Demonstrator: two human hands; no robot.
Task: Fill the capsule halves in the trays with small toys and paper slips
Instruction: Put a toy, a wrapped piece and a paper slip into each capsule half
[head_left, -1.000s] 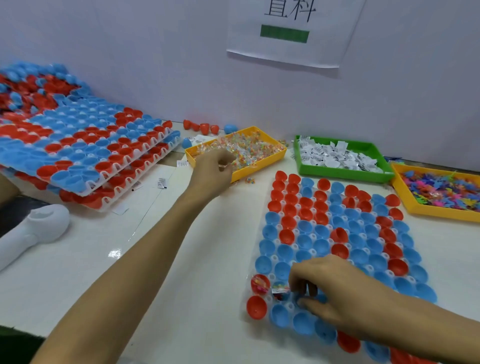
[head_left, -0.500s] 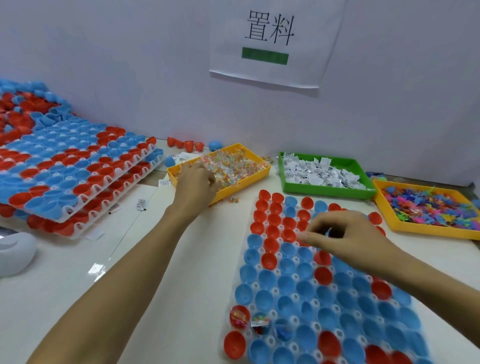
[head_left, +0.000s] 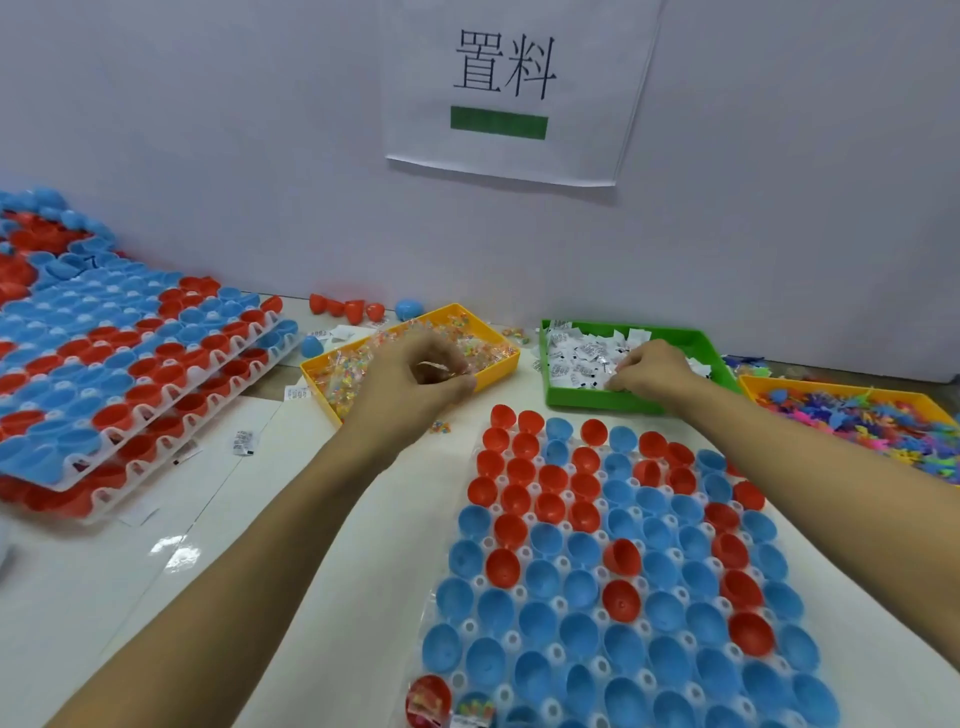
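Wall sign reads 置料 — left hand pinches packets, right hand fingers slips.

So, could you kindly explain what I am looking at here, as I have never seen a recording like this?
There is no machine: a person works with two bare hands, and the one picture comes from a camera worn on the head, looking forward and down. The left hand is over the yellow tray of wrapped small toys, fingers curled round a few packets. The right hand reaches into the green tray of paper slips, its fingertips among the slips; whether it has one is hard to tell. In front lies a clear tray of red and blue capsule halves, nearly all empty; two at its near left corner already hold something. On the right is another yellow tray of colourful plastic figures, and on the left stacked capsule trays. A paper sign hangs on the wall.
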